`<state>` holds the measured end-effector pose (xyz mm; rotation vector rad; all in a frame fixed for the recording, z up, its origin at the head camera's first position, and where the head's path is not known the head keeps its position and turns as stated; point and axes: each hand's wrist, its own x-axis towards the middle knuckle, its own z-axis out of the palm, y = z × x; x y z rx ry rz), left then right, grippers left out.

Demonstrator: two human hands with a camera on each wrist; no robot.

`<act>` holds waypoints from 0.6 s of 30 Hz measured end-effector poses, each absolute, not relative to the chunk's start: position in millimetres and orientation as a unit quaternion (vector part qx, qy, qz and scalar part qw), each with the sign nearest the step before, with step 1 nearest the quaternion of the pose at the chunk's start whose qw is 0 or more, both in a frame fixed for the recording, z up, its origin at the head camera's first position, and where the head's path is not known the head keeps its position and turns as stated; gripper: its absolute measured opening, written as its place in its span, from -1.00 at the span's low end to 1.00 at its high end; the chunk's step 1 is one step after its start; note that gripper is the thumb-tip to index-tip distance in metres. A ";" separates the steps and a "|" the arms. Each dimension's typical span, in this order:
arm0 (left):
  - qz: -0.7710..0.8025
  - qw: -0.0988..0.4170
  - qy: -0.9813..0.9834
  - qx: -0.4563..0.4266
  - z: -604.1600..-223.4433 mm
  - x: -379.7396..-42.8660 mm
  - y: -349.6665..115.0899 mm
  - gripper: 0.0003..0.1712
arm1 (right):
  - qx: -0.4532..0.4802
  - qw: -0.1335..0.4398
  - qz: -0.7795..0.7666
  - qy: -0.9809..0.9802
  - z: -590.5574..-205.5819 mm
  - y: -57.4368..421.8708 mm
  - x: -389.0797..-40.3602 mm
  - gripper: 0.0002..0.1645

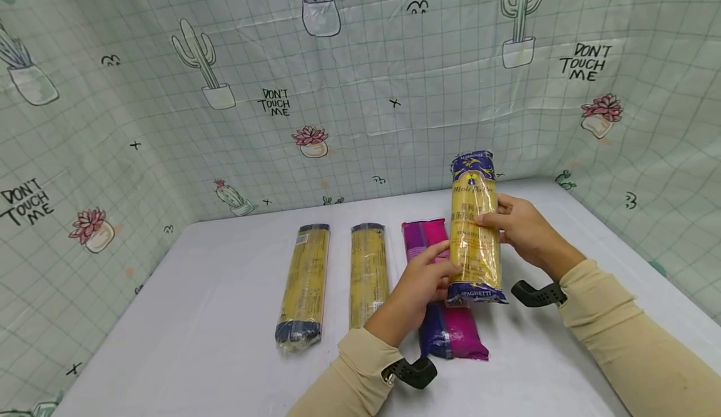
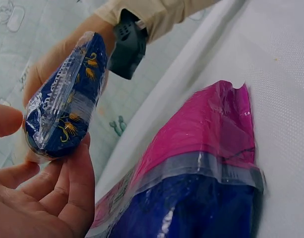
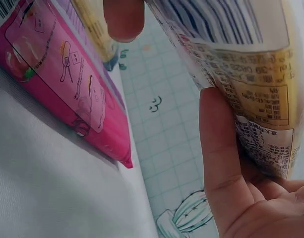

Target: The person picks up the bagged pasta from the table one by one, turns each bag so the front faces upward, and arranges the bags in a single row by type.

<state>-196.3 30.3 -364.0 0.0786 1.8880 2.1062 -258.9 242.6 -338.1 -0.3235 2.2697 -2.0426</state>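
Head view: a spaghetti packet (image 1: 475, 248) held up in both hands

The packet is raised over the right side of the magenta packet (image 1: 464, 334), which lies on the table (image 1: 225, 323). The nearer yellow pack (image 1: 368, 267) and the farther yellow pack (image 1: 306, 273) lie left of the magenta one. The right hand (image 1: 526, 232) grips the packet's right edge, thumb in front, fingers behind. The left hand (image 1: 417, 285) is partly closed at the lower left edge, between thumb and fingers; how firmly, I cannot tell.

The step in hand looks like steadying the raised packet; the next move probably calls for both grips to stay gentle and even. Its glossy film looks intact, yellow with dark-blue ends, nearly upright, its lettered front towards the person.
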 end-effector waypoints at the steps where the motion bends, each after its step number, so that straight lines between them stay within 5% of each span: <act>1: 0.737 0.157 0.657 0.027 -363.9 -196.3 30.1 -0.41 | -0.106 0.038 -0.667 0.737 -338.2 242.4 -258.9 -0.28; 18: 0.738 0.103 0.665 0.049 -368.6 -196.3 33.0 -0.31 | -0.100 0.072 -0.673 0.730 -335.2 242.6 -257.8 -0.21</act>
